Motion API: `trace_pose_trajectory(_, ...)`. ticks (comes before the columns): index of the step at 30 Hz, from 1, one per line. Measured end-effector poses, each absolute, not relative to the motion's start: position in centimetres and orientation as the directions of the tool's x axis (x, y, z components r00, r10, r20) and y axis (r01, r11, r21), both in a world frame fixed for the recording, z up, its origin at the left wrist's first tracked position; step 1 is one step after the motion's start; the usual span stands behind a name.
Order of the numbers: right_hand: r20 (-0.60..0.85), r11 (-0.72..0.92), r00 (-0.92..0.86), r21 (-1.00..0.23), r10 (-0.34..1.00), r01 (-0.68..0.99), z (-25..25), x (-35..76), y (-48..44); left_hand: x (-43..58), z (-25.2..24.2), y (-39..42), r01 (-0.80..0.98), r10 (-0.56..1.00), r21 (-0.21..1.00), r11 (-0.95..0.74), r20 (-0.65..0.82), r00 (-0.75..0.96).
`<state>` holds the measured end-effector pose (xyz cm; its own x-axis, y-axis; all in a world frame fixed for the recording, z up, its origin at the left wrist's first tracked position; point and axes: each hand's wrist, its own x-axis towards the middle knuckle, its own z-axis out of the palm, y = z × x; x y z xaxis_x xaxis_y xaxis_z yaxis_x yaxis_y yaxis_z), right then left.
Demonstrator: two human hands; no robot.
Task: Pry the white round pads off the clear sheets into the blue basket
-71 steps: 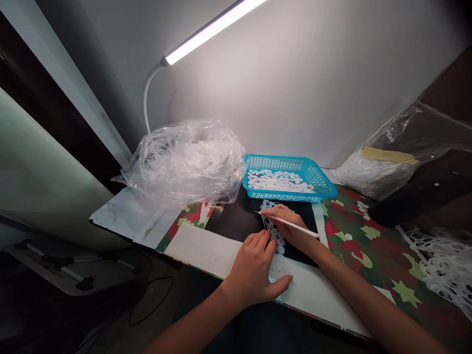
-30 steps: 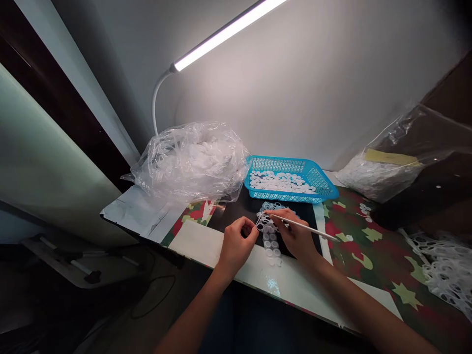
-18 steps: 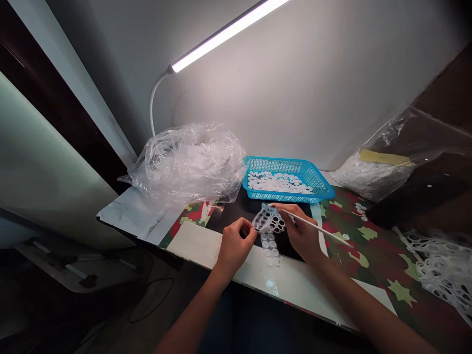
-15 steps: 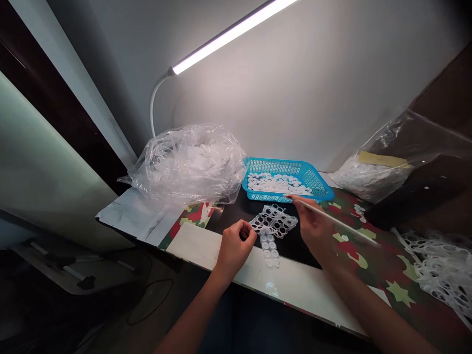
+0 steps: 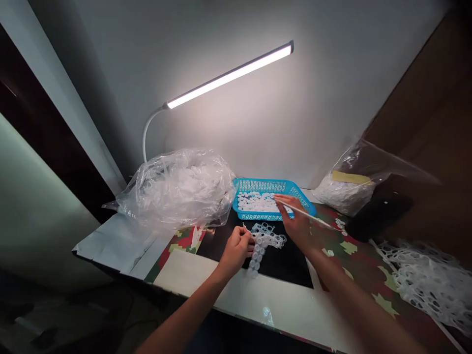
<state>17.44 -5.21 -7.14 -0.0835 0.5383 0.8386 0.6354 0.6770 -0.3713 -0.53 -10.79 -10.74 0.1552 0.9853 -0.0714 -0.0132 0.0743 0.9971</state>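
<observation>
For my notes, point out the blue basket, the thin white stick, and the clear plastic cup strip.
Blue plastic basket (image 5: 254, 217): head view, front wall.
Thin white stick (image 5: 317, 221): head view, shaft.
Clear plastic cup strip (image 5: 257, 258): head view, lower cups.

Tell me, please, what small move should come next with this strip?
Probably lower the white stick in your right hand to the cups on the plastic strip, which your left hand holds, because the stick's tip sits over the blue basket, away from them.
</observation>
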Motion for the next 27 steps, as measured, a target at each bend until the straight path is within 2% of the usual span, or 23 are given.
trace_pose_trajectory(2,0.836,0.698,-0.122,-0.355,0.534,0.621,-7.3,16.9,-7.0,-0.3,-10.6,-9.2,-0.043,0.975,0.989,0.143,-0.133,0.179)
trace_pose_trajectory(4,0.774,0.737,-0.246,-0.376,0.583,0.562,-7.9,16.6,-8.9,-0.1,-10.6,-7.9,-0.061,0.967,0.981,0.182,-0.167,0.191)
trace_pose_trajectory(8,0.676,0.754,-0.366,-0.457,0.639,0.471,-10.1,16.5,-11.1,-0.5,-11.2,-6.4,-0.089,0.962,0.979,0.185,-0.161,0.222)
trace_pose_trajectory(17,0.619,0.691,-0.317,-0.581,0.718,0.431,-11.3,16.2,-9.3,-2.4,-11.5,-6.0,-0.132,0.899,0.99,0.043,0.02,0.438)
trace_pose_trajectory(27,0.585,0.753,-0.474,-0.486,0.658,0.444,-11.8,17.5,-9.3,-2.8,-11.3,-5.8,-0.089,0.864,0.987,0.138,-0.076,0.498)
